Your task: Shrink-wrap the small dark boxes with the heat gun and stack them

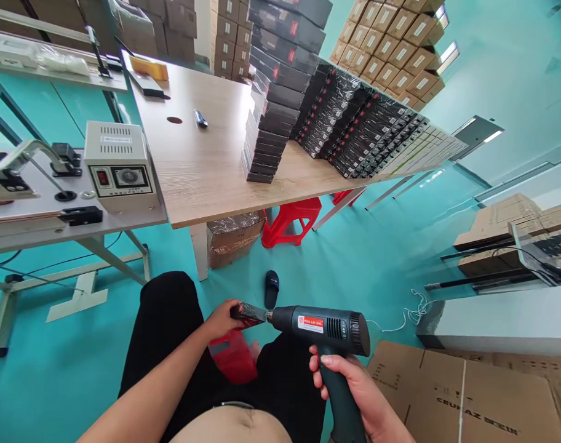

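Note:
My right hand (pixel 342 376) is wrapped round the handle of a dark heat gun (pixel 329 326), whose nozzle points left. In my left hand (pixel 222 321) is a small black box (pixel 249 314) with red marks and a shiny film on it, held by its left end. The nozzle tip sits at the box's right end; whether they touch I cannot tell. Both hands are above my lap, in front of the table. Below the box, a red stool (pixel 237 357) shows between my legs.
On the wooden table (pixel 202 178) stand a tall stack of black boxes (pixel 274 123) and rows of film-wrapped boxes (pixel 377 126). A beige control box (pixel 119 163) belongs to the machine at left. A red stool (pixel 292 221) stands beneath the table; a large carton (pixel 474 394) is at lower right.

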